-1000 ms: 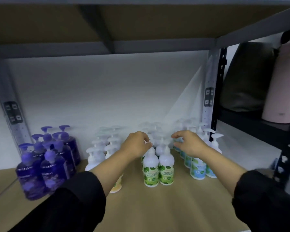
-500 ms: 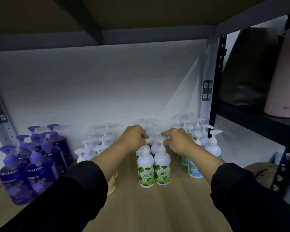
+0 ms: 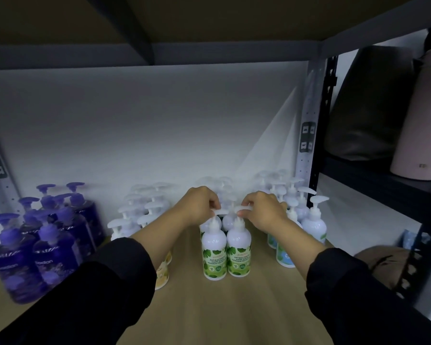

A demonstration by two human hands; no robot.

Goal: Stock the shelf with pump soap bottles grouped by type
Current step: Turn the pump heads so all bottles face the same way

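Both hands over the front pair of green-label bottles, mid-shelf. Left hand (image 3: 199,204): fingers curled narrow, tips pinched on the white pump head of the left green bottle (image 3: 214,252); the bottle body stands upright directly below the fingertips. Right hand (image 3: 262,210): fingers likewise closed, pinching the pump spout of the right green bottle (image 3: 239,250), which stands upright straight under them. The two bottles touch side by side; the two sets of fingertips sit near each other, a small gap between.

Behind the fingers: more white pump heads of the same row, blurred. Outward of the left fingers, a cluster of white bottles with yellow labels (image 3: 162,271), partly hidden by the left forearm; well beyond those, the purple bottles (image 3: 47,247) at the far left end. Outward of the right fingers, just beside the wrist, the blue-label bottles (image 3: 311,220). All stand on the wooden shelf board (image 3: 234,310). Black sleeves cover both forearms.
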